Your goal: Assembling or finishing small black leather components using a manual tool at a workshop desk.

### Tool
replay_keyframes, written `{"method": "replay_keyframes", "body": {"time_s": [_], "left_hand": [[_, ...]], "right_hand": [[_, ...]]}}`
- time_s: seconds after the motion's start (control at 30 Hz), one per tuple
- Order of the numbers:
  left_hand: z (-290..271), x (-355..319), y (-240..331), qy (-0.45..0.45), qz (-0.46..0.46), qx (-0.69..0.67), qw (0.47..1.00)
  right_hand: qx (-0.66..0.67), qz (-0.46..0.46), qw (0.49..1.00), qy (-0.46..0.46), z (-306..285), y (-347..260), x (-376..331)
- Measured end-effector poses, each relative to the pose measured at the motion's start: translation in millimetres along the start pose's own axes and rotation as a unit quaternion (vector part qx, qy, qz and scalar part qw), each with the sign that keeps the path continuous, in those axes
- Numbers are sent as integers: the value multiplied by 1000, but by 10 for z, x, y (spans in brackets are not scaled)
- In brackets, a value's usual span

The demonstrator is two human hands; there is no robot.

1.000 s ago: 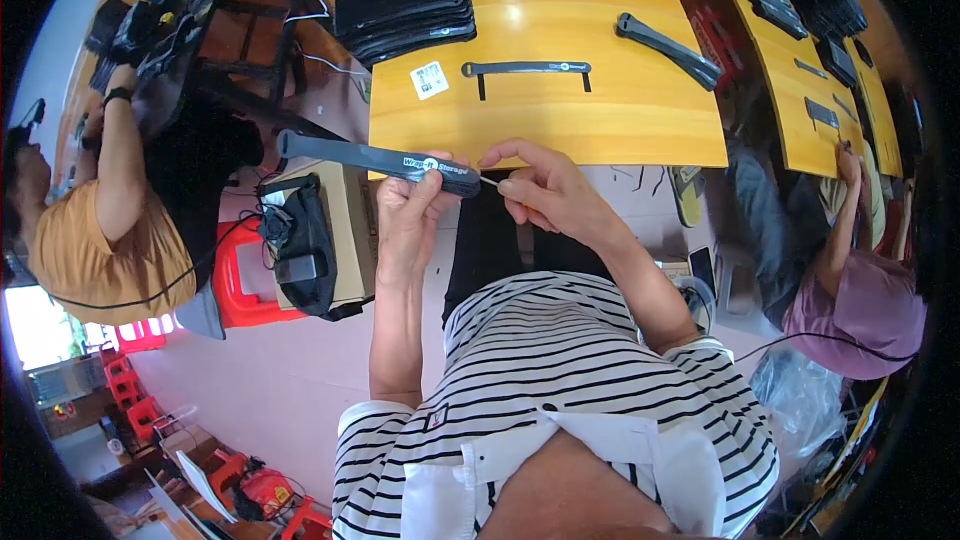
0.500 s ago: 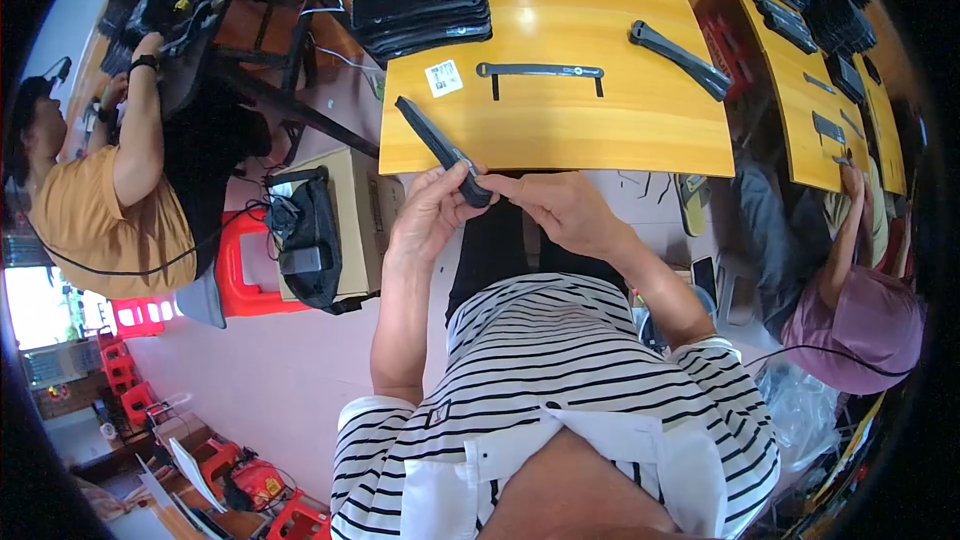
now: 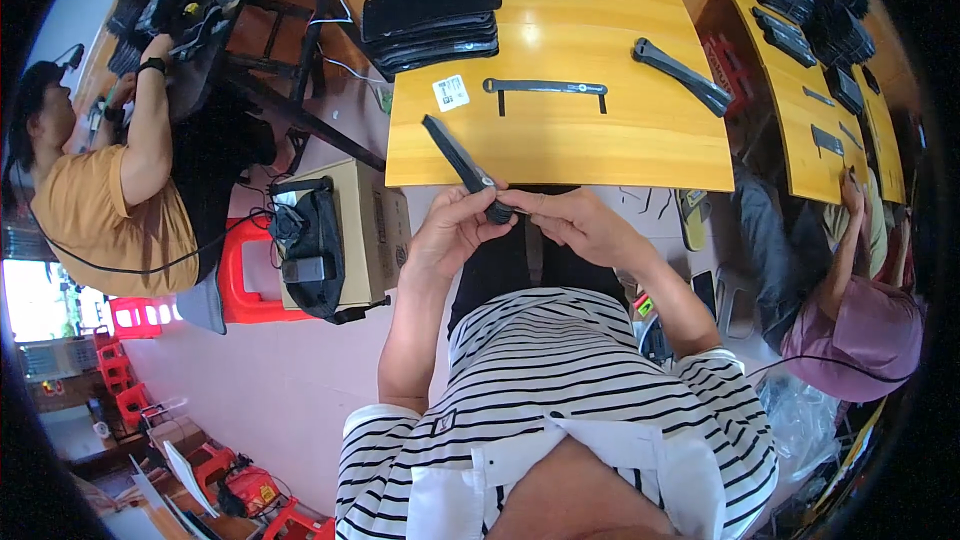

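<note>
Black straps (image 3: 456, 152), clamped in the left hand (image 3: 448, 230), slant over the near edge of the table (image 3: 640, 162); the right hand (image 3: 592, 226) touches their lower end, whether gripping I can't tell. Beyond lie a single strap (image 3: 545, 87) and white label (image 3: 450, 92).

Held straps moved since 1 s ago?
Yes: the held straps' far end swung right, from left of the table's left edge to in front of its near-left part.
</note>
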State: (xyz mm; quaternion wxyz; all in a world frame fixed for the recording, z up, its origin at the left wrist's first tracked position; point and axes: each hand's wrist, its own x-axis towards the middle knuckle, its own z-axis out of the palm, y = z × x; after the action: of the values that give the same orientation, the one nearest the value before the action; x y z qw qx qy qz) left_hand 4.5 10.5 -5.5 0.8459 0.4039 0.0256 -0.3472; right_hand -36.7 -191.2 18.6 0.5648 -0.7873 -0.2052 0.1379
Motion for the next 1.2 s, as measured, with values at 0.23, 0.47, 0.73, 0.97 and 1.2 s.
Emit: {"method": "replay_keyframes", "body": {"time_s": [0.23,0.47,0.73,0.97,1.2], "left_hand": [[-35,59,-95,-3,-31,-34,999],[44,33,-67,-8,-39,15,999],[58,62,-50,-32,-22,39,998],[96,72,-57,-8,6,66,998],[100,56,-90,-20,17,126,992]], "right_hand": [[-68,-148,973,162,211,234,-8],[314,55,947,27,54,238,-70],[356,74,932,-9,44,267,-70],[352,65,932,57,102,203,-84],[405,136,904,26,72,275,-113]]}}
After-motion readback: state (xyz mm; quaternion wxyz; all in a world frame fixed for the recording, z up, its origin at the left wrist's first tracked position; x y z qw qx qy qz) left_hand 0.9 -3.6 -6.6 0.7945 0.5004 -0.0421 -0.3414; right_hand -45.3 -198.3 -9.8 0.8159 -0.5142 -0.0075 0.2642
